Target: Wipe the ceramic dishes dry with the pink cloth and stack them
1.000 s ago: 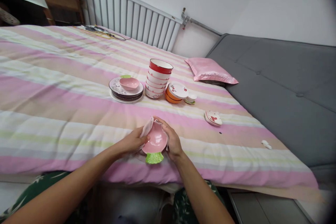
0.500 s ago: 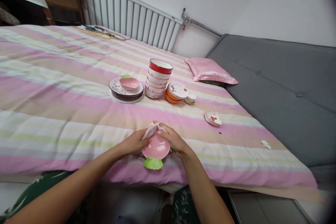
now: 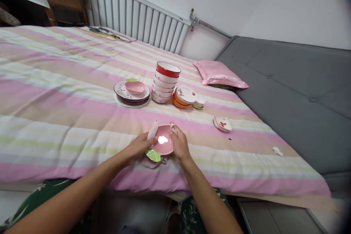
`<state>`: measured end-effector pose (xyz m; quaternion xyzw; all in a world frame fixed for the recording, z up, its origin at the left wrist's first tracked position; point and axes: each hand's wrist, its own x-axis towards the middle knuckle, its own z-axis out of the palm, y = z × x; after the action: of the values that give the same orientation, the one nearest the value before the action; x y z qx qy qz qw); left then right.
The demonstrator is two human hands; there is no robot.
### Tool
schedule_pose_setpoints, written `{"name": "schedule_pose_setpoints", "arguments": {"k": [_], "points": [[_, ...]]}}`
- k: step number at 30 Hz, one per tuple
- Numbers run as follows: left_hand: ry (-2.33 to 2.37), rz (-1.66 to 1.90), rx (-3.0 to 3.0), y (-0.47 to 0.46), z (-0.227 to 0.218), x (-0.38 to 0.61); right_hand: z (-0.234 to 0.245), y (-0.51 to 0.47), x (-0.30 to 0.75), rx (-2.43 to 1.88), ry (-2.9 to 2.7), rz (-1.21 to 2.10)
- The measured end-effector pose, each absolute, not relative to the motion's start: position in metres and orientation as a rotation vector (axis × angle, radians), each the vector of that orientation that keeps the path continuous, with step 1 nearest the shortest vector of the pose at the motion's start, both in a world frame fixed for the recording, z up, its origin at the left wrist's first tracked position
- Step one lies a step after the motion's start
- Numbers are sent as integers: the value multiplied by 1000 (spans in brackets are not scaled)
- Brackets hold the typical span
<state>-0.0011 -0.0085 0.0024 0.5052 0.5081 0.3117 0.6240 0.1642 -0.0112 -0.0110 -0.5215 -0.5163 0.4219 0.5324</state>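
Note:
Both my hands hold a small pink bowl (image 3: 163,144) with a green leaf-shaped handle over the near edge of the striped bedspread (image 3: 68,91). My left hand (image 3: 138,147) grips its left rim together with a pale cloth (image 3: 152,130) that pokes up between my fingers. On the opposite rim my right hand (image 3: 179,144) is closed, with more cloth under its fingers. The bowl tilts toward me, its leaf handle pointing down-left.
Farther back on the bed stand a stack of plates (image 3: 132,97) with another pink bowl (image 3: 135,87) on top, a tall stack of red-and-white bowls (image 3: 165,82), orange bowls with a saucer (image 3: 184,97), a small dish (image 3: 222,123). A pink pillow (image 3: 219,74) and grey sofa (image 3: 290,95) lie right.
The bowl has been turned between my hands: its green leaf handle swung from pointing straight at me to the lower left, and the bowl rose slightly and tilted.

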Motion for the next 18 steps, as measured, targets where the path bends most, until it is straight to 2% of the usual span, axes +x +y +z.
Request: {"name": "schedule_pose_setpoints", "arguments": {"k": [7, 18], "points": [[1127, 753, 872, -10, 12, 0, -16, -20, 147, -1280, -1143, 727], [1053, 763, 847, -17, 17, 3, -12, -24, 143, -1337, -1009, 617]]}}
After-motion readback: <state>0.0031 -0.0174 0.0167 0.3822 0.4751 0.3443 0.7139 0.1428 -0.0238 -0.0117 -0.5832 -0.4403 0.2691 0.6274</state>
